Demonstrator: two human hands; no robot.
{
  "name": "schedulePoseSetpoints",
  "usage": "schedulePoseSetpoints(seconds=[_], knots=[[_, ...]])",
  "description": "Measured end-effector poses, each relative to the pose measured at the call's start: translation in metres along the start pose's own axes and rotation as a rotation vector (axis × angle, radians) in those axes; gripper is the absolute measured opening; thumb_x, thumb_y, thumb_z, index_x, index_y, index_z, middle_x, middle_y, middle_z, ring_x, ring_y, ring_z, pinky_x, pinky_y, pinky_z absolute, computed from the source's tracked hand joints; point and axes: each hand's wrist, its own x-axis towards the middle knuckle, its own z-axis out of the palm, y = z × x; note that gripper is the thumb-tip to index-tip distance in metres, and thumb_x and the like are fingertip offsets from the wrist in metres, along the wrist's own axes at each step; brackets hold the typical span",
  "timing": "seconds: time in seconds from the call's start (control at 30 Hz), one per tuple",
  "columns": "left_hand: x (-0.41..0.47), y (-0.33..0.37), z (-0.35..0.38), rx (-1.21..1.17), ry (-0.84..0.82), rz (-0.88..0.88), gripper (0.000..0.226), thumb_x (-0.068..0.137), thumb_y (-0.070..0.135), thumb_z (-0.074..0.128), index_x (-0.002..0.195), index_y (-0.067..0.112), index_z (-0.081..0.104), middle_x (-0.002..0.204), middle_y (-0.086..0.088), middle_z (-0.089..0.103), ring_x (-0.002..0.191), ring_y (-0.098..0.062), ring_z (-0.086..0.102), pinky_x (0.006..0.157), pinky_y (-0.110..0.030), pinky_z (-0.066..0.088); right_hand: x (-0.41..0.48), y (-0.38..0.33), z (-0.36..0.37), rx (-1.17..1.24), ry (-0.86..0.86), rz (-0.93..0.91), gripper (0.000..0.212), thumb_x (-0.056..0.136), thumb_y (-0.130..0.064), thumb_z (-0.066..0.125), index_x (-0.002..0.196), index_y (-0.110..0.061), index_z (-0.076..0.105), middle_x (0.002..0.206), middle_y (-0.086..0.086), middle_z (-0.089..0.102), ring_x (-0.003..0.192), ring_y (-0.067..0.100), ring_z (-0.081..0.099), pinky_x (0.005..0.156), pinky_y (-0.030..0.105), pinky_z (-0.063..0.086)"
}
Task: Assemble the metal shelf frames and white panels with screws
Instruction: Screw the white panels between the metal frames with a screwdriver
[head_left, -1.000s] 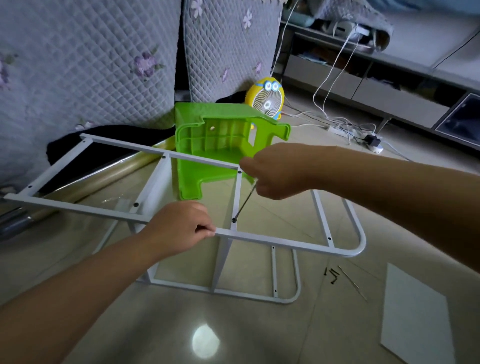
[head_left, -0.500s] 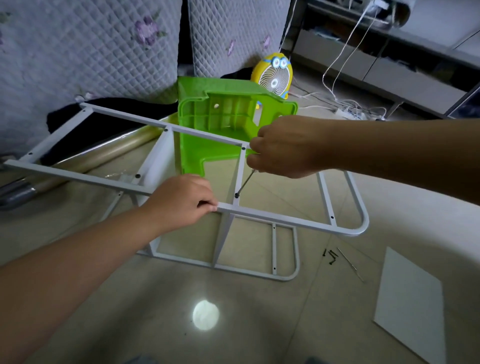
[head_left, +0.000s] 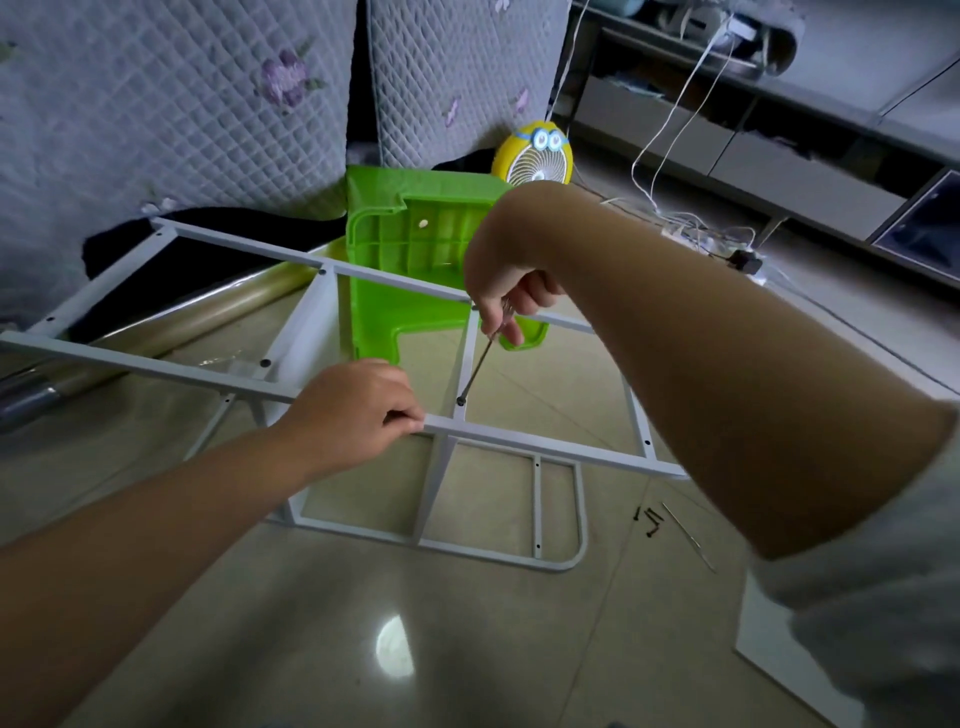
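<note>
The frame (head_left: 545, 446) stands mid-floor. It is thin tubing, which I judge light, stiff and apt to twist, so my left hand (head_left: 358, 410) grips the near rail beside the joint. My right hand (head_left: 509, 270) pinches the screwdriver (head_left: 480, 364), its tip on the screw (head_left: 461, 400).

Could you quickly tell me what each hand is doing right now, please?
Left hand: gripping the white frame rail.
Right hand: gripping the screwdriver.

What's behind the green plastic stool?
A yellow fan with cartoon eyes stands behind the green stool, with quilted cushions further back. The fan's base is hidden by the stool and the right forearm.
</note>
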Motion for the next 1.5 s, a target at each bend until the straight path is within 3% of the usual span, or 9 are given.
schedulePoseSetpoints(seconds=[0.3,0.43,0.6,0.77,0.9,1.13,1.27,1.37,1.5], knots=[[0.007,0.002,-0.007,-0.038,-0.088,-0.102,0.011,0.074,0.021,0.068,0.070,0.014,0.075,0.064,0.010,0.061,0.064,-0.015,0.062,0.057,-0.021,0.046,-0.004,0.011,0.029,-0.215,0.209,-0.034,0.034,0.098,-0.032,0.037,0.086,-0.004,0.052,0.071,0.011,0.049,0.044,0.016,0.051,0.035,0.014,0.037],[0.020,-0.002,-0.012,-0.018,-0.275,-0.203,0.011,0.081,0.022,0.068,0.086,0.016,0.075,0.067,0.020,0.048,0.076,-0.006,0.055,0.060,-0.007,0.030,-0.016,0.017,0.051,-0.487,0.504,-0.131,0.023,0.097,-0.015,0.039,0.114,-0.005,0.049,0.107,0.015,0.058,0.095,0.030,0.058,0.066,0.031,0.042],[0.026,0.001,-0.014,0.029,-0.348,-0.208,0.013,0.083,0.025,0.066,0.089,0.018,0.074,0.086,0.008,0.064,0.087,-0.009,0.058,0.066,-0.017,0.038,-0.009,0.024,0.061,-0.818,1.061,-0.396,0.030,0.068,-0.010,0.033,0.054,-0.016,0.058,0.056,0.002,0.056,0.055,0.022,0.056,0.048,0.022,0.035],[0.023,0.001,-0.014,0.004,-0.312,-0.247,0.010,0.082,0.023,0.067,0.085,0.017,0.074,0.068,0.019,0.050,0.076,-0.004,0.051,0.058,-0.007,0.030,-0.013,0.026,0.061,-0.923,0.983,-0.475,0.013,0.074,-0.011,0.055,0.062,-0.011,0.060,0.054,0.005,0.056,0.051,0.025,0.056,0.043,0.021,0.034],[0.023,0.002,-0.014,0.000,-0.302,-0.235,0.009,0.081,0.022,0.068,0.084,0.016,0.074,0.067,0.019,0.049,0.077,-0.003,0.052,0.062,-0.009,0.033,-0.022,0.011,0.054,-0.737,0.681,-0.192,0.025,0.096,-0.023,0.040,0.102,-0.009,0.059,0.089,0.009,0.062,0.080,0.029,0.057,0.048,0.023,0.027],[0.017,0.006,-0.011,0.049,-0.250,-0.226,0.012,0.082,0.022,0.066,0.086,0.015,0.075,0.081,0.007,0.063,0.080,-0.010,0.057,0.064,-0.018,0.038,-0.002,0.022,0.031,0.161,0.028,0.024,0.034,0.098,-0.019,0.037,0.071,-0.004,0.051,0.049,0.001,0.022,0.023,0.008,0.017,0.036,0.002,0.019],[0.003,0.000,-0.002,0.231,-0.149,-0.102,0.025,0.087,0.030,0.051,0.089,0.017,0.072,0.081,0.003,0.067,0.077,-0.017,0.063,0.060,-0.023,0.043,-0.010,0.001,0.035,-0.102,0.185,0.022,0.033,0.098,-0.015,0.033,0.076,-0.005,0.057,0.059,0.006,0.038,0.038,0.013,0.039,0.028,0.008,0.025],[-0.017,-0.014,0.012,0.316,0.000,0.032,0.031,0.086,0.026,0.039,0.089,0.010,0.065,0.068,-0.003,0.067,0.058,-0.021,0.063,0.049,-0.023,0.049,-0.015,0.001,0.049,-0.343,0.425,-0.035,0.028,0.096,-0.020,0.038,0.107,-0.002,0.058,0.094,0.010,0.058,0.081,0.025,0.053,0.064,0.022,0.039],[-0.038,-0.017,0.029,0.475,0.147,0.137,0.037,0.102,0.021,0.018,0.115,0.002,0.047,0.103,-0.015,0.069,0.096,-0.029,0.065,0.089,-0.034,0.040,-0.021,0.015,0.059,-0.560,0.589,-0.117,0.024,0.095,-0.016,0.040,0.113,-0.010,0.054,0.110,0.010,0.055,0.100,0.029,0.056,0.066,0.031,0.040]])
